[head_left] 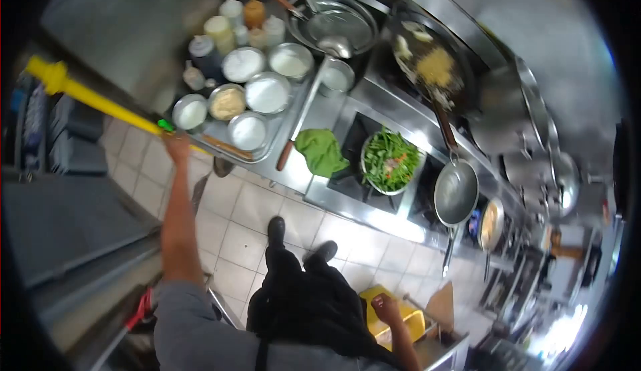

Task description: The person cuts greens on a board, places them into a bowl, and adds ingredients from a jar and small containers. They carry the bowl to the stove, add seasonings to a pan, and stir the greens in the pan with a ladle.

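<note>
My left hand is closed around the end of a long yellow handle, beside the tray's corner. A small bright green piece shows just above my fingers. Low on the right, my right hand hangs over a yellow bucket with its fingers curled; whatever it may hold is too small to make out. The metal tray near my left hand carries several bowls of white contents, a bowl of beige food and squeeze bottles.
A bowl of green leaves sits on the stove beside a green cloth. Behind are a wok with food and a metal basin. An empty pan and a smaller pan stand right. Tiled floor lies below.
</note>
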